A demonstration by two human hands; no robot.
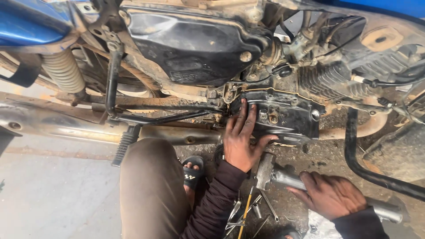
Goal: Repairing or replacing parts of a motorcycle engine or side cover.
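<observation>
A dirty motorcycle fills the view, with its black engine side cover low in the middle. My left hand lies flat against the left edge of that cover, fingers spread upward. My right hand grips the metal handle of a hammer whose grey head sits just below the cover, close to my left thumb. My knee in brown trousers is at the bottom centre.
Several loose tools and bolts lie on the oily ground between my arms. A footrest and chrome exhaust pipe run at the left. A black curved bar stands at the right. My sandalled foot rests under the engine.
</observation>
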